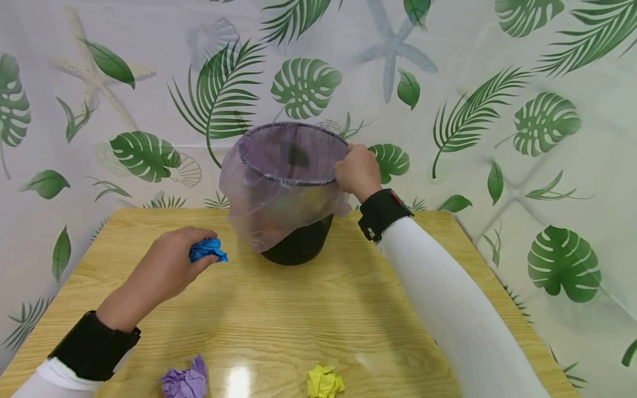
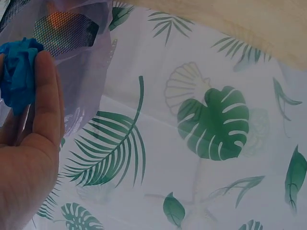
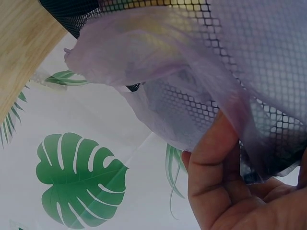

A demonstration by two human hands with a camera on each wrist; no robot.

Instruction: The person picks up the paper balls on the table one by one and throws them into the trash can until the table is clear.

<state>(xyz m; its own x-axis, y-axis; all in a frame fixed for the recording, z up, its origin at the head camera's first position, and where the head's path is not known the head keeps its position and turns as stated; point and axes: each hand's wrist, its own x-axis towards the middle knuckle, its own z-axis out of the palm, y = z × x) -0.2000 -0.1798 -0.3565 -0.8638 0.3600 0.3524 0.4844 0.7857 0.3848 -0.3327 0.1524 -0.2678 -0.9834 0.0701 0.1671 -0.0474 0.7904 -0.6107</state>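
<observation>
A black mesh waste bin (image 1: 298, 243) stands tilted on the table, lined with a thin purple bin bag (image 1: 269, 210) folded over its rim. My right hand (image 1: 359, 171) grips the rim and the bag on the right side; in the right wrist view its fingers (image 3: 213, 167) curl against the bag and mesh. Left of the bin, above the table, my left hand (image 1: 174, 260) pinches a crumpled blue paper ball (image 1: 206, 250) between thumb and fingers. The left wrist view shows the same blue paper (image 2: 20, 72) in front of the bag. Coloured shapes show faintly through the mesh.
A crumpled purple paper ball (image 1: 185, 380) and a crumpled yellow paper ball (image 1: 324, 381) lie at the near edge of the wooden table (image 1: 278, 309). A leaf-patterned cloth (image 1: 478, 66) hangs behind the table and along its sides.
</observation>
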